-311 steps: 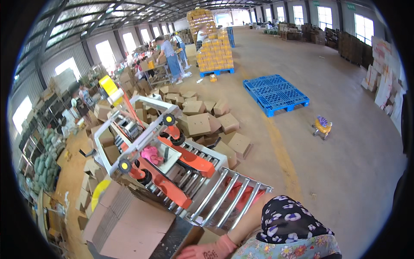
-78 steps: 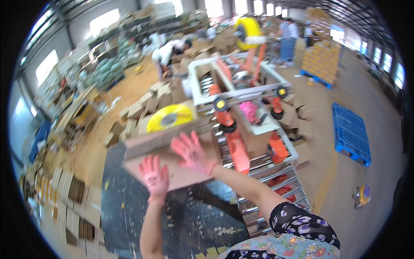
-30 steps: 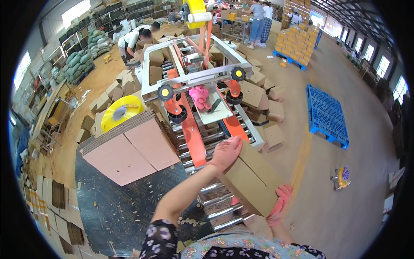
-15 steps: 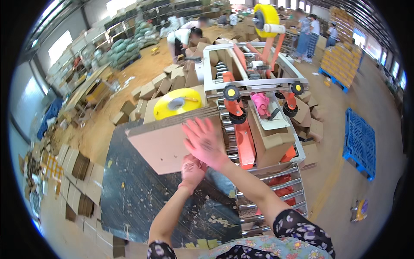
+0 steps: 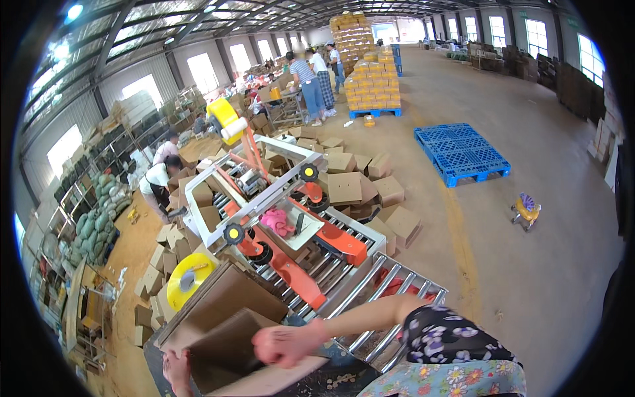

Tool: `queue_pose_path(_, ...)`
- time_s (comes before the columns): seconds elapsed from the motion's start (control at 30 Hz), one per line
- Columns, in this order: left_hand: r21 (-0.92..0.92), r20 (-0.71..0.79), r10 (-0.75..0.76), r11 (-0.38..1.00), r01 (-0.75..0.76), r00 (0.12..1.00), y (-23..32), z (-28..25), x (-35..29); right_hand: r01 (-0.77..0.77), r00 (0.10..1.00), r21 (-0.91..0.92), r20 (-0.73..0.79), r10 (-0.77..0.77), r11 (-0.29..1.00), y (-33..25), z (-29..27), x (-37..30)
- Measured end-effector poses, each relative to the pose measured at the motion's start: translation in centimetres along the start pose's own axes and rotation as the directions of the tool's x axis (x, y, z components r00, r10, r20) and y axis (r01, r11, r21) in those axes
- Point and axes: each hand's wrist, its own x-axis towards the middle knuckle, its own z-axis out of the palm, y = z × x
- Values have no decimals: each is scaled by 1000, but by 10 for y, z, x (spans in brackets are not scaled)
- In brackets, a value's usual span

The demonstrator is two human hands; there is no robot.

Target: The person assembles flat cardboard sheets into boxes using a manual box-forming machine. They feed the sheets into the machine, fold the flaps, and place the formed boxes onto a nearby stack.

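Close in front of me, a brown cardboard box [image 5: 221, 347] stands partly opened out on the dark worktop [image 5: 340, 370]. The fingers of my left hand [image 5: 177, 370] hook over its left edge, gripping it. Over the box's right side is my right hand [image 5: 289, 345], its fingers curled in and somewhat blurred; whatever they might hold is hidden. Pink gloves seem to cover both hands. A stack of folded cardboard boxes [image 5: 235, 291] leans just behind the opened one.
Right of the box runs a roller conveyor [image 5: 370, 291] with a carton sealing machine [image 5: 264, 218]. A yellow tape roll [image 5: 188, 281] lies beyond the stack. Loose boxes [image 5: 344, 188] pile up behind the machine. On the floor at right is a blue pallet [image 5: 463, 152]. Other people [image 5: 307, 79] stand farther off.
My view has swung right and up. The cardboard box, flat against the stack before, is now nearer me and opened out. My hands have parted, the left to its left edge.
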Motion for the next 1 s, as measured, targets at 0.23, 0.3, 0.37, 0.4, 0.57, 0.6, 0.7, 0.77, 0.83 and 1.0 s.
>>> queue_pose_path(0.23, 114, -247, 792, 596, -795, 558, 150, 24, -254, -503, 750, 582, 661, -12, 639, -89, -45, -68)
queue_pose_path(0.3, 176, -163, 889, 454, -874, 429, 142, 34, -275, -569, 624, 408, 779, 52, 714, -94, -15, -53)
queue_pose_path(0.37, 141, -103, 960, 275, -951, 262, 133, 22, -278, -545, 642, 185, 719, 265, 818, -112, -24, -48)
queue_pose_path(0.4, 119, -95, 978, 195, -974, 184, 130, 14, -277, -433, 790, 241, 565, 237, 869, -116, -19, -62)
queue_pose_path(0.57, 310, -191, 939, 333, -891, 285, 120, 16, -268, 51, 964, -395, -221, -149, 917, -102, 8, -71)
queue_pose_path(0.6, 345, -213, 923, 378, -859, 321, 121, 22, -265, -133, 985, -540, -164, 51, 831, -92, 1, -83)
queue_pose_path(0.7, 639, -429, 872, 478, -603, 236, 66, 116, -219, -367, 929, -584, -203, 308, 724, -94, -51, -94)
queue_pose_path(0.77, 420, -615, 733, 617, -666, 291, 124, 57, -239, -442, 897, -310, -153, 415, 842, -131, -45, -136)
queue_pose_path(0.83, 161, -617, 605, 723, -672, 503, 114, 86, -218, -480, 877, -240, -148, 456, 844, -146, -25, -193)
queue_pose_path(1.0, -847, 310, 645, 521, -105, 698, 243, 82, -140, -661, 573, -90, -702, 423, 745, -139, -28, -240)
